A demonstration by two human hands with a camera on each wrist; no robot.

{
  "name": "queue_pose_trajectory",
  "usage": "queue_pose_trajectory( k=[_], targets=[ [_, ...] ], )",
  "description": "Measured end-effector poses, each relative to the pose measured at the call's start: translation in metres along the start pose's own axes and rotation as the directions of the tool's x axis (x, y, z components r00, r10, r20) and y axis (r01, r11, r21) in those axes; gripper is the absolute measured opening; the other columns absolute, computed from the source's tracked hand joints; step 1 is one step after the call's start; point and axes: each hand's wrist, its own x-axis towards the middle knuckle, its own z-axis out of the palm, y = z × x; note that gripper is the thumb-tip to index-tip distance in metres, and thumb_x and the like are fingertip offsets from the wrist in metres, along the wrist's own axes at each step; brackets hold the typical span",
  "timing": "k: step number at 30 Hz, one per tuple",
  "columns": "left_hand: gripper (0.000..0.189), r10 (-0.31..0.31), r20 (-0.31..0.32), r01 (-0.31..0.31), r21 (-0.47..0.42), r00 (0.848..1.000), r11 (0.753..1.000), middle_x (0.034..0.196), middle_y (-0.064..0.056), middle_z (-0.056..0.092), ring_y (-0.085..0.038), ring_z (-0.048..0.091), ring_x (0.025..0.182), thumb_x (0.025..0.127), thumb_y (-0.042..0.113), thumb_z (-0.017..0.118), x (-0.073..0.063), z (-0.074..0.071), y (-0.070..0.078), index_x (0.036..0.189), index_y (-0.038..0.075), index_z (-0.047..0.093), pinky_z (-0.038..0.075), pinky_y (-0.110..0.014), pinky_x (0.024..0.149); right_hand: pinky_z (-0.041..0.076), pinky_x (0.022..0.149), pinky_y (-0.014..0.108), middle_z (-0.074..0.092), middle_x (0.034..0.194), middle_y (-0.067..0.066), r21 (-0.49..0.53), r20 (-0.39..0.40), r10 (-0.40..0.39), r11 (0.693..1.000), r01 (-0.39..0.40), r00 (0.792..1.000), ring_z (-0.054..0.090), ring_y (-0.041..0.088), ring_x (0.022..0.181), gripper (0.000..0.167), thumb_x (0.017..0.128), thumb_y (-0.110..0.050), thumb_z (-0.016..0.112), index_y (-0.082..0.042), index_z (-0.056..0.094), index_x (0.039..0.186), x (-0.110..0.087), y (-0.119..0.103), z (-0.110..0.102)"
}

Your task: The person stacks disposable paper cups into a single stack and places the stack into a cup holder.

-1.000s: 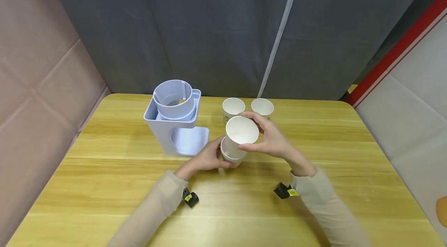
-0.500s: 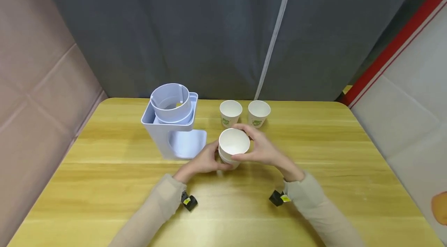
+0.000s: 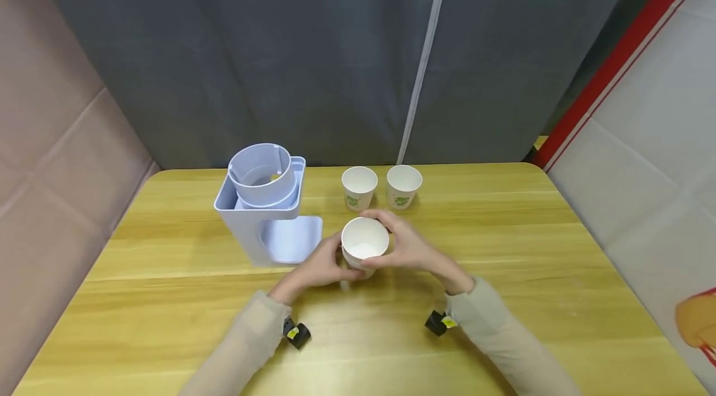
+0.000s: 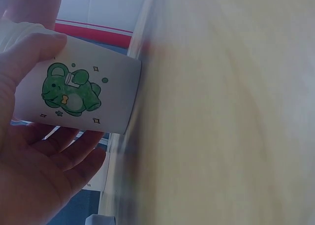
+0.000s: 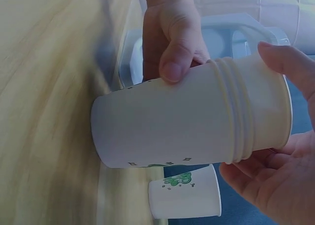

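A stack of nested white paper cups (image 5: 162, 121) stands upright on the table in front of me. My left hand (image 3: 317, 270) grips it low on its left side, thumb across the wall. In the left wrist view a green cartoon animal (image 4: 71, 89) shows on that wall. The topmost paper cup (image 5: 266, 102) sits partly inside the stack, its rim raised above several rims lower down. My right hand (image 3: 411, 250) holds this cup near its rim, between thumb and fingers. Behind the stack stand two single cups, a left one (image 3: 359, 188) and a right one (image 3: 404, 186).
Left of the hands stands a pale lavender plastic holder (image 3: 240, 231) with a round sleeve (image 3: 260, 173) on top and a flat base plate (image 3: 293, 240). The wooden table (image 3: 503, 247) ends at a grey curtain (image 3: 307, 60) behind.
My right hand has lowered its cup down into the stack that my left hand holds. The whole scene has shifted slightly left and down in the head view.
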Motion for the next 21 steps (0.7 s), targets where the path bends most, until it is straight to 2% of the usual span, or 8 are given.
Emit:
queue_pose_trajectory(
  k=[11,21],
  targets=[
    [0.078,-0.016,-0.009,0.017,0.027,1.000,1.000,0.124,-0.012,0.056,-0.024,0.053,0.113,0.066,0.012,0.084,0.001,0.001,0.000,0.133,0.001,0.045,0.041,-0.040,0.099,0.041,0.095,0.051,0.056,0.122,0.012,-0.025,0.020,-0.004,1.000,0.004,1.000,0.052,0.029,0.112,0.072,0.068,-0.014,0.084,0.004,0.048,0.128,-0.002,0.007,0.004],
    [0.075,-0.025,-0.008,0.025,0.025,1.000,0.999,0.122,-0.011,0.057,-0.023,0.054,0.111,0.066,0.011,0.083,0.001,0.000,0.001,0.131,0.000,0.046,0.043,-0.039,0.097,0.042,0.095,0.042,0.056,0.122,0.011,-0.023,0.039,0.048,0.999,-0.047,0.998,0.051,0.024,0.111,0.073,0.069,-0.015,0.084,0.003,0.046,0.129,-0.003,0.012,0.006]
  ],
)
